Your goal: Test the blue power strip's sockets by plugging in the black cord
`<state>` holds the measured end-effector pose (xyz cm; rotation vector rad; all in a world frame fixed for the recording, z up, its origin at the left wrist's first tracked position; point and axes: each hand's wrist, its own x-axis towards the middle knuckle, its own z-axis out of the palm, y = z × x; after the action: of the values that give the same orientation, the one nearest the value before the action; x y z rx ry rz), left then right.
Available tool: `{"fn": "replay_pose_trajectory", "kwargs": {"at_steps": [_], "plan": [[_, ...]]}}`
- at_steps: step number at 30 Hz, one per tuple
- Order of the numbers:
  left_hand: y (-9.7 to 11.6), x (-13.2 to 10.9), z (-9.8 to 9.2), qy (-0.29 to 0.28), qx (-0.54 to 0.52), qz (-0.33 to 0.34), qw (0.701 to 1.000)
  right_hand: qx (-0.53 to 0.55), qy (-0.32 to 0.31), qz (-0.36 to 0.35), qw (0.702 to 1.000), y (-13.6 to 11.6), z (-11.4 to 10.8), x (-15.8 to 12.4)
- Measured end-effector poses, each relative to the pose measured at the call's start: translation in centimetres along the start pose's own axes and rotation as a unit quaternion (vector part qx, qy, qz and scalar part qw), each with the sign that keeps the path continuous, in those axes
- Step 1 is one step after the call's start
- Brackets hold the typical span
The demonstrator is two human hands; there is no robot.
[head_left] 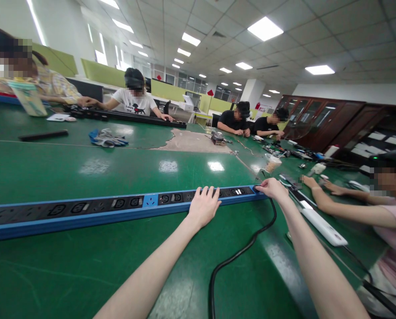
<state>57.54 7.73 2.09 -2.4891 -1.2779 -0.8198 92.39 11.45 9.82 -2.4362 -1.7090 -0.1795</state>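
A long blue power strip (118,215) with black sockets on its top lies slantwise across the green table. My left hand (202,207) rests on top of the strip, right of its middle, with the fingers spread and lying over the sockets. At the strip's right end is my right hand (273,189), its fingers closed in a pinch at a small dark part there. What exactly sits between those fingers is hidden. A black cable (241,250) runs from just below that hand down toward the front edge of the view.
Right of the strip lies a white power strip (324,226), near a co-worker's arms. Beyond are a plastic cup (272,163), work gloves (107,138), a black bar (44,135) and a bare patch of table (194,142). Several other people sit around the green table (134,168).
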Motion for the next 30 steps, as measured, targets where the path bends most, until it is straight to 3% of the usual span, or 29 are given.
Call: {"fn": "replay_pose_trajectory", "kwargs": {"at_steps": [5, 12, 15, 21, 30], "plan": [[0.0, 0.0, 0.0, 0.005, 0.004, -0.002, 1.0, -0.012, 0.021, 0.006, 1.0, 0.1, 0.2, 0.3], [-0.1, 0.0, 0.2, 0.009, 0.005, 0.005, 1.0, -0.011, -0.029, -0.002, 1.0, 0.4, 0.0, 1.4], [-0.2, 0.0, 0.2, 0.011, 0.007, 0.005, 1.0, 0.007, -0.005, 0.0, 1.0, 0.4, 0.1, 1.1], [-0.1, 0.0, 0.0, 0.005, 0.003, 0.01, 1.0, 0.024, -0.04, -0.004, 0.999, -0.4, -1.2, 0.7], [0.3, 0.0, 0.5, -0.011, -0.002, 0.025, 1.0, 0.04, -0.027, -0.01, 0.999, -0.6, -1.4, 0.2]]}}
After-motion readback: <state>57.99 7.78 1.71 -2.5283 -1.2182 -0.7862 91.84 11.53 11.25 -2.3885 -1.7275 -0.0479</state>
